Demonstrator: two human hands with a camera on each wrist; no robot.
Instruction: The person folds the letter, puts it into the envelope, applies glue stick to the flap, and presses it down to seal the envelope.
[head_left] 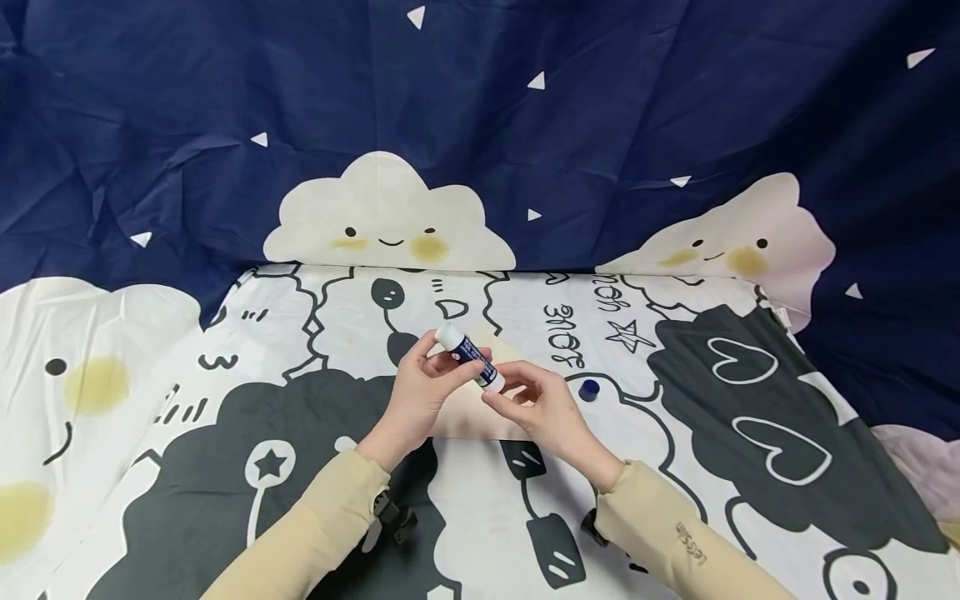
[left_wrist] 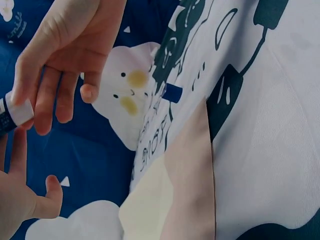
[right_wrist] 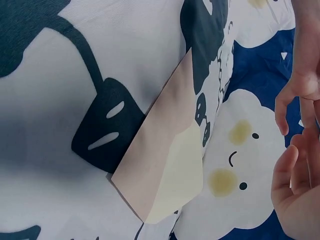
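A glue stick (head_left: 474,357) with a dark blue label and white ends is held tilted above the cloth, its upper white end uncapped. My left hand (head_left: 420,387) grips the tube between thumb and fingers. With thumb and fingertips, my right hand (head_left: 543,408) pinches the white lower end (left_wrist: 21,114), as the left wrist view shows. A dark blue cap (head_left: 588,390) lies on the cloth to the right of my right hand. Beneath the hands lies a cream and beige-pink paper piece (right_wrist: 165,150), partly covered by them in the head view. The right wrist view shows both hands but not the glue stick.
A white cloth (head_left: 480,500) with black drawings covers the work surface. Behind it hangs a navy cloth (head_left: 465,100) with white triangles and smiling clouds. Dark wrist devices (head_left: 393,517) sit by both cuffs.
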